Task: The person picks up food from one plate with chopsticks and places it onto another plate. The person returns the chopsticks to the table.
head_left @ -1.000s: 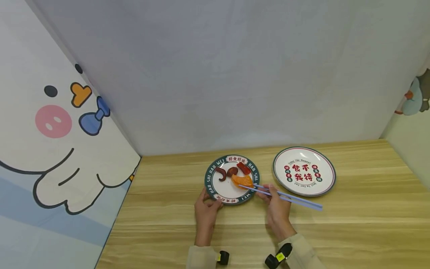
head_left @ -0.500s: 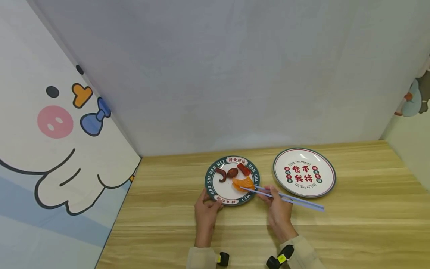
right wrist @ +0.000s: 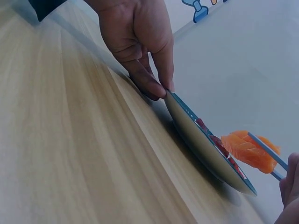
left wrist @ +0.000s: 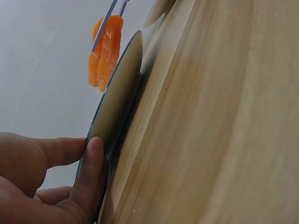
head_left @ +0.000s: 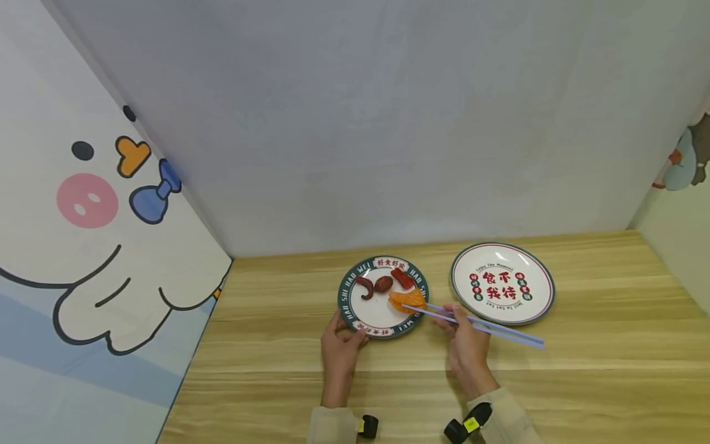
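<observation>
"Wood-grained bench [head_left: 610, 376] under everything. What's nearest?"

"Left hand [head_left: 339, 353], pinching the near-left rim of the green-bordered plate [head_left: 379, 318]; right hand [head_left: 468, 350], gripping blue chopsticks [head_left: 520, 337]."

"And the orange piece [head_left: 403, 300]?"

"Held between their tips, over that plate's right side: ahead and left of the right hand, farther off and rightward from the left."

"Room?"

"Just a narrow strip of wood before the white plate [head_left: 502, 283]; right of that, wood stretches on. Its far edge meets a pale wall [head_left: 416, 123]."

"Anything unclear?"

"Right wrist view cuts off the right hand. Whether the orange piece touches its plate, I can't tell."
</observation>
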Available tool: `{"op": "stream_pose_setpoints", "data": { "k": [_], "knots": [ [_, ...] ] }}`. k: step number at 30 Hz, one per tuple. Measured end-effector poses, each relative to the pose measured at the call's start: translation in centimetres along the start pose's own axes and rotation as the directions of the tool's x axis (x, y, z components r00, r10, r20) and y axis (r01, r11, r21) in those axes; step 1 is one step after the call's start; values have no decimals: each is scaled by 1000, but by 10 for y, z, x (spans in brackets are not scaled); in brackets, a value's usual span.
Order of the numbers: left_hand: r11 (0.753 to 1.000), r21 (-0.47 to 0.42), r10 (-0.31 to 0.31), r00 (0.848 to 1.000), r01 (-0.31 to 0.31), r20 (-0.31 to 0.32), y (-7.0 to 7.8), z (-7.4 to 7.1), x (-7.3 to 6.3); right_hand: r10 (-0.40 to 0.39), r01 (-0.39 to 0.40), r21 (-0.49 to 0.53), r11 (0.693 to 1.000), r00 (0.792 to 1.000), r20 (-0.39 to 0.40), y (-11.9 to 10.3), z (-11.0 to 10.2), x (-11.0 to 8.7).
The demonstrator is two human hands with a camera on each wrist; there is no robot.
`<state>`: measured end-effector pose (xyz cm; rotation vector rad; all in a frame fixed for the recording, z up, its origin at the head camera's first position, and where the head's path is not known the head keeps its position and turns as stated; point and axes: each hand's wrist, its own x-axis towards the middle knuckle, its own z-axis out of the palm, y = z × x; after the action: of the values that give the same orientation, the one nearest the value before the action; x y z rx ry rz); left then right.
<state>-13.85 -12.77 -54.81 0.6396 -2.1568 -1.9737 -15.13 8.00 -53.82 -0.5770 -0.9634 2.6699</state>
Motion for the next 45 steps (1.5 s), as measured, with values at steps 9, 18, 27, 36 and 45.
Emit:
{"op": "stream_pose_setpoints", "data": {
  "k": [9, 18, 27, 36, 45],
  "knots": [
    [1000, -19, -3, 1000, 3, -4, 1, 0, -1, -8, 8, -13, 1000, 1000, -4, -8, -2, 3],
    [1000, -12, -26, 1000, 26, -3, 1, 0, 1, -44, 44, 4, 999, 999, -7, -18, -3, 6],
    [999, -30, -34, 999, 34, -5, 2, 0, 0, -46, 51, 123, 991, 998, -39, -31, -5, 10],
    [999, -6, -39, 999, 39, -7, 0, -1, 0, -41, 51, 180, 982, 997, -60, -41, -11, 15],
    [1000, -5, -23, 1000, 23, -5, -1, -1, 0, -44, 65, 251, 966, 995, -88, -52, -16, 24]
  ]
}}
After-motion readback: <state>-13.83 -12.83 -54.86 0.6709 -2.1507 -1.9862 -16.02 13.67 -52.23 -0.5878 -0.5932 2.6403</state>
